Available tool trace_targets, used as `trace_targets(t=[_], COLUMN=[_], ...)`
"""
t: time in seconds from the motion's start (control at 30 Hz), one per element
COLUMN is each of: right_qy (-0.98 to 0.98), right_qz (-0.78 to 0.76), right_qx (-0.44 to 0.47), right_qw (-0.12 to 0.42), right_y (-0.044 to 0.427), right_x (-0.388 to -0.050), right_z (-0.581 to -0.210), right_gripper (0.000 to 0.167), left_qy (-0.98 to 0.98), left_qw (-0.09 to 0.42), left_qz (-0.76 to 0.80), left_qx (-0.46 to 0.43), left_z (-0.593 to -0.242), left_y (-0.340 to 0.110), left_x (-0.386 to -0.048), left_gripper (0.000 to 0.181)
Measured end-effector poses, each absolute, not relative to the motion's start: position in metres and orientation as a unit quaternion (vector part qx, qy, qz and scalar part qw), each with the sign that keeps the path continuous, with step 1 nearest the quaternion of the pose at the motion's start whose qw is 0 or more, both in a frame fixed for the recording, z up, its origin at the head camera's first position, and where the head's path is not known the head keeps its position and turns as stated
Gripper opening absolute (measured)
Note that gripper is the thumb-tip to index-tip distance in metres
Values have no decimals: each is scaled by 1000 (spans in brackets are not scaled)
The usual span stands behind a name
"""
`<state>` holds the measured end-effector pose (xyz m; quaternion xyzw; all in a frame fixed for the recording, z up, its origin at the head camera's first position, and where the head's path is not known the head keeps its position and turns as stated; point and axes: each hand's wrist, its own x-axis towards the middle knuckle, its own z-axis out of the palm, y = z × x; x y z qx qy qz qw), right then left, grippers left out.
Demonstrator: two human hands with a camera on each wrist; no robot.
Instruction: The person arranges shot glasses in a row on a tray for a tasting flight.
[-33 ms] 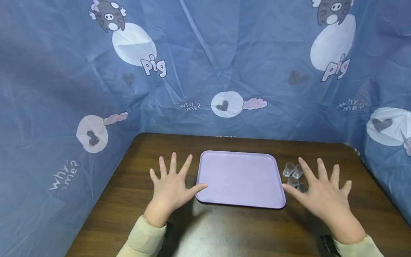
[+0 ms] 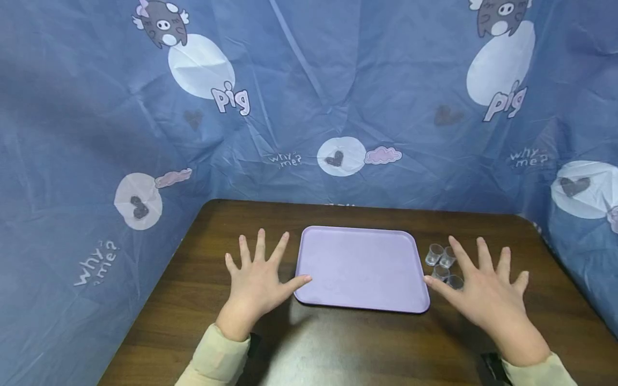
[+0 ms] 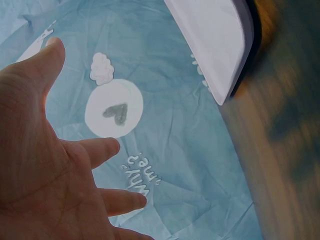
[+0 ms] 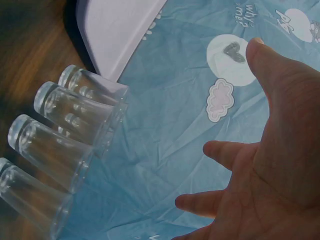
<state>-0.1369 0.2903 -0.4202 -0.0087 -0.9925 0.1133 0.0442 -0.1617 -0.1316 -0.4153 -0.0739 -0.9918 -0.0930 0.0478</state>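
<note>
A rectangular lilac tray (image 2: 361, 268) lies flat on the dark wooden table. To its left my left hand (image 2: 256, 287) hovers with fingers straight and spread, the thumb tip overlapping the tray's edge in the head view. Beyond the tray's right side, my right hand (image 2: 492, 297) is spread the same way, holding nothing. Several small clear shot glasses (image 2: 434, 255) stand in a cluster between the tray and this hand, which partly covers them. In the right wrist view the nearest shot glass (image 4: 52, 152) appears apart from the right palm (image 4: 285, 165). The left palm (image 3: 40, 170) holds nothing either.
The brown wooden table (image 2: 338, 348) has rounded far corners. A blue printed cloth (image 2: 289, 177) with pig and heart pictures hangs behind it and along both sides. Dark bands show near both wrists, below pale sleeves (image 2: 214, 354).
</note>
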Motion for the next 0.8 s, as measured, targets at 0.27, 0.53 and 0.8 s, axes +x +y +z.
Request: trace_targets(t=[0.27,0.53,0.8], right_qy=[-992,-986,-979], right_qz=[119,149,184], right_qx=[-11,2,25], right_qw=[48,69,82], right_y=[293,296,303], right_x=[-136,-132,-130], right_z=[-421,-420,-424], right_gripper=[108,108,107], left_qy=[-992,-984,-945], left_qw=[42,28,-15], left_qz=[-96,-154,-302], left_qx=[-76,-89,-124], left_z=[-415,-420,-435], left_y=[-134,-134,-134], left_x=[-161,-163,-171], left_gripper=[106,107,115])
